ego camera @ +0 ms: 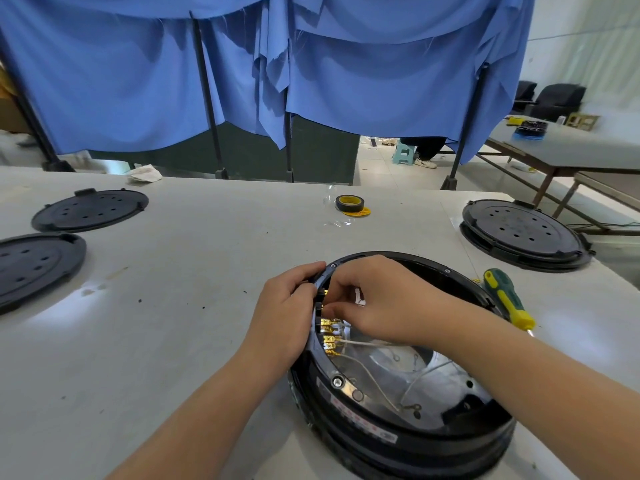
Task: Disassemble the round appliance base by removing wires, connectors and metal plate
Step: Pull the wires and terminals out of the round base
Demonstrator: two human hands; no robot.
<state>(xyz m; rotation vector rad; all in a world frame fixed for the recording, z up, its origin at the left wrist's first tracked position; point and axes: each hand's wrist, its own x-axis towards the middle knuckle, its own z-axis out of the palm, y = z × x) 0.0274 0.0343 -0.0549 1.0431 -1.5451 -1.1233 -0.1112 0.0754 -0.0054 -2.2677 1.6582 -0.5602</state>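
Note:
The round black appliance base (398, 434) lies open on the table in front of me. Inside it a shiny metal plate (391, 372) shows, with thin pale wires (374, 375) running across it. Several brass connectors (330, 336) sit in a row at the inner left wall. My left hand (287, 313) grips the base's left rim from outside. My right hand (374, 303) reaches inside from the right, its fingers curled and pinching a connector at the top of that row. The fingertips hide the pinched part.
A green-and-yellow screwdriver (507, 299) lies just right of the base. Another black round base (523, 233) stands at the far right. Two black round covers (90, 209) (34, 265) lie at the left. A roll of black tape (349, 203) sits further back.

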